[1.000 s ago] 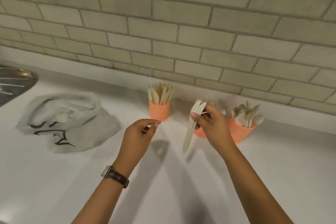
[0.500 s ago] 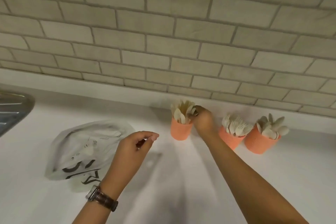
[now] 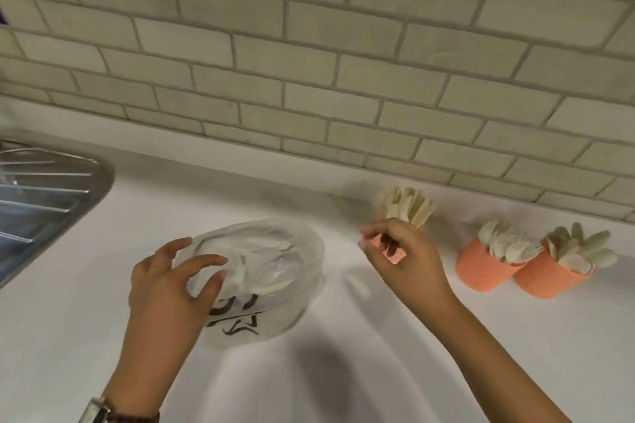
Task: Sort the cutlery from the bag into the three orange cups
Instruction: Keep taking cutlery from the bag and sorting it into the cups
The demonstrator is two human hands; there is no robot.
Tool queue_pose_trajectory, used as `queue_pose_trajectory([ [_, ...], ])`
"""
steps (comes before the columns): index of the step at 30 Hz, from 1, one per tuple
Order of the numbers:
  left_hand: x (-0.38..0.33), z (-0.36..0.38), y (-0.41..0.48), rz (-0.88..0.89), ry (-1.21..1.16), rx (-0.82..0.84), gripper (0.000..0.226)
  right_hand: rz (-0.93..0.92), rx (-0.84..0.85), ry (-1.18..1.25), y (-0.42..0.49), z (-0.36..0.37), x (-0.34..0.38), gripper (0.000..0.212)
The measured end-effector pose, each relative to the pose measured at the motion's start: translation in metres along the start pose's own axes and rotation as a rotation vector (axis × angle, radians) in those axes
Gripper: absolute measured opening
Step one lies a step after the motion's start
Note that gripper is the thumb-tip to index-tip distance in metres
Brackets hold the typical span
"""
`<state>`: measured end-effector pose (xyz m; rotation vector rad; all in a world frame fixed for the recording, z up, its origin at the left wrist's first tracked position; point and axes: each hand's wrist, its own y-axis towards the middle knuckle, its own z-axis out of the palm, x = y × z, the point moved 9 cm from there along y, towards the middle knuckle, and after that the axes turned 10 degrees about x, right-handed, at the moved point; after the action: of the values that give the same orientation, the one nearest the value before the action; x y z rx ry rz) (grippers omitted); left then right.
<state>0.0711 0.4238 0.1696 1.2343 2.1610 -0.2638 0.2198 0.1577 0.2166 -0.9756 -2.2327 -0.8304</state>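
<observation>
Cutlery (image 3: 271, 285) shows as pale pieces through the thin plastic bag (image 3: 275, 240), which lies on the white counter (image 3: 343, 354) under and just beyond your left hand (image 3: 165, 288). That hand is spread over the near side of the bag, fingers extended and only slightly bent. Whether the fingertips touch the plastic cannot be told. A watch (image 3: 103, 412) sits on that wrist.

Your right hand (image 3: 405, 257) hangs above the counter to the right of the bag and apart from it. Its fingers are loosely curled and nothing is seen between them.

The first orange cup (image 3: 397, 255) stands directly behind your right hand, partly hidden by the fingers, and holds flat pale pieces (image 3: 409, 204) too blurred to identify. Further to that hand's right, the second orange cup (image 3: 481, 271) holds forks (image 3: 508, 244) and the third orange cup (image 3: 546, 282) holds spoons (image 3: 580, 251). These two cups stand just beside each other. A steel sink drainer (image 3: 41, 189) lies well to the left of your left hand.
</observation>
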Motion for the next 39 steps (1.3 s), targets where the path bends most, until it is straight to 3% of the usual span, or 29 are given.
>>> queue_pose_trajectory([
  [4, 0.026, 0.011, -0.006, -0.114, -0.078, 0.101, 0.038, -0.128, 0.337, 0.037, 0.01, 0.073, 0.048, 0.009],
  [7, 0.03, 0.023, -0.003, -0.171, -0.158, 0.256, 0.052, -0.13, 0.6, -0.033, 0.022, 0.134, 0.064, 0.019],
  [12, 0.02, 0.029, -0.013, -0.118, -0.157, 0.394, 0.088, 0.057, 1.106, -0.528, 0.015, 0.232, 0.015, 0.038],
  [14, 0.016, 0.03, -0.019, -0.102, -0.123, 0.413, 0.096, 0.054, 1.225, -0.712, 0.005, 0.253, -0.006, 0.037],
  [21, 0.01, 0.035, -0.027, -0.068, -0.101, 0.43, 0.099, -0.018, 1.108, -0.674, -0.001, 0.265, -0.034, 0.062],
  [30, 0.001, 0.029, -0.028, -0.06, -0.098, 0.42, 0.091, 0.115, 1.172, -0.665, 0.002, 0.259, -0.036, 0.03],
  [32, -0.002, 0.024, -0.029, -0.057, -0.07, 0.411, 0.091, 0.122, 1.152, -0.619, 0.006, 0.256, -0.03, 0.03],
  [39, 0.003, 0.006, -0.028, -0.113, 0.14, 0.365, 0.092, -0.141, 0.994, -0.648, 0.018, 0.221, 0.021, 0.032],
])
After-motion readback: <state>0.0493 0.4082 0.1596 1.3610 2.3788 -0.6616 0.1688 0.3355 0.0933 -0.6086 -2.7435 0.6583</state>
